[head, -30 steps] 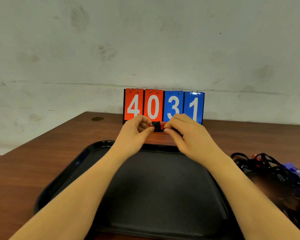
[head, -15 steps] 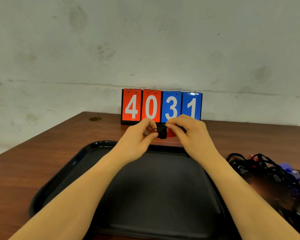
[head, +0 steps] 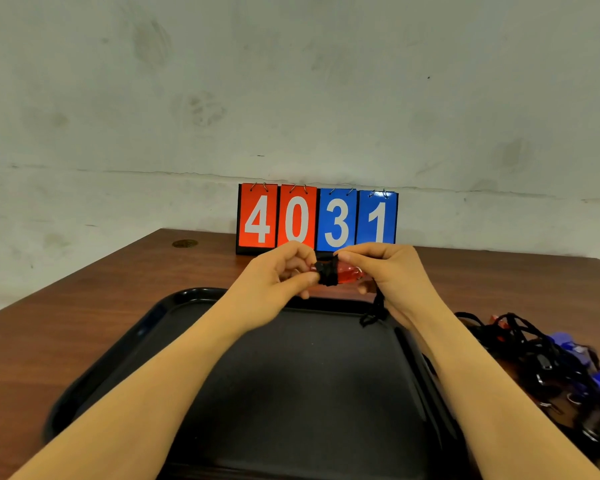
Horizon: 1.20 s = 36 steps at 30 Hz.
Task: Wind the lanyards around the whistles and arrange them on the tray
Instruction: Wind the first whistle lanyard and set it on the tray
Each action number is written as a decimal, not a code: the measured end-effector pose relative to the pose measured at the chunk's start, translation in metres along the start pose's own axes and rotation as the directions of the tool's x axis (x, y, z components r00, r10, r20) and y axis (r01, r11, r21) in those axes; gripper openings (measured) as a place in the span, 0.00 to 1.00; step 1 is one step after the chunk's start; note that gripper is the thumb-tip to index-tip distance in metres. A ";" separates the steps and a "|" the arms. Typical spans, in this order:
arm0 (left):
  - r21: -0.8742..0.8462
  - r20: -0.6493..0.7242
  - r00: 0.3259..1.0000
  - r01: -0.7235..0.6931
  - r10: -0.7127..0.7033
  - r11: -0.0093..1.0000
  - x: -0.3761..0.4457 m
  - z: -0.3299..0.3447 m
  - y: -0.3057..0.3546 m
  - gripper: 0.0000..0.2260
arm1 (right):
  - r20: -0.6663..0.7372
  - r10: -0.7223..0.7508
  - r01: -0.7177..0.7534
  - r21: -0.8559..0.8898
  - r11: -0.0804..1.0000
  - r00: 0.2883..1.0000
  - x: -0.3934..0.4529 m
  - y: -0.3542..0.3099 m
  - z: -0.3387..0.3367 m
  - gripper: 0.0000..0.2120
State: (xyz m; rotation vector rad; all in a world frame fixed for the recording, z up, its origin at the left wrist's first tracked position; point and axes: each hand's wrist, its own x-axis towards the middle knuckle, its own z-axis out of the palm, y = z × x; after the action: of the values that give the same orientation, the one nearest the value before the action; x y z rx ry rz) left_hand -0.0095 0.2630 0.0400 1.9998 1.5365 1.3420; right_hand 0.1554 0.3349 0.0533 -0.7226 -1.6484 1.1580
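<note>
Black tray [head: 125, 372] nearest, on table [head: 94, 292]. Right of tray: pile [head: 548, 358] of whistles and lanyards. Above tray's far rim: red whistle [head: 349, 273], lanyard [head: 327, 271] wound round its middle, pinched by left hand [head: 274, 278] and right hand [head: 392, 271]; loose end dangling. Beyond tray: scoreboard [head: 316, 218] reading 4031.

A staged recording room: bare stained wall [head: 291, 81], wooden table [head: 84, 306], flip scoreboard [head: 316, 218].
</note>
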 end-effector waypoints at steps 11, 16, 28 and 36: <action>-0.386 -0.220 0.958 0.088 -0.184 0.919 0.004 0.002 -0.003 0.03 | 0.215 -0.037 0.066 -0.129 0.989 0.976 -0.007 -0.004 0.009 0.06; -0.326 -0.255 0.948 0.099 -0.189 0.940 0.006 0.001 -0.006 0.03 | 0.252 -0.065 0.146 -0.317 0.937 0.966 -0.007 -0.006 0.012 0.06; 0.111 -0.291 0.950 0.152 -0.114 0.982 0.009 0.000 -0.018 0.04 | 0.408 -0.351 0.529 -0.748 0.401 0.843 -0.008 -0.002 0.015 0.11; 0.123 -0.199 0.978 0.095 -0.070 0.988 0.007 0.000 -0.015 0.05 | 0.352 -0.547 0.590 -0.726 0.352 0.760 -0.005 0.005 0.012 0.07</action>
State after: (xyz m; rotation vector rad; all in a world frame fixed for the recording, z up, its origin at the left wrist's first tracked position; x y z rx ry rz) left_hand -0.0188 0.2752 0.0332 1.9025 1.8180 1.4743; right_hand 0.1455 0.3281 0.0456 -0.5427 -2.2263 -0.1868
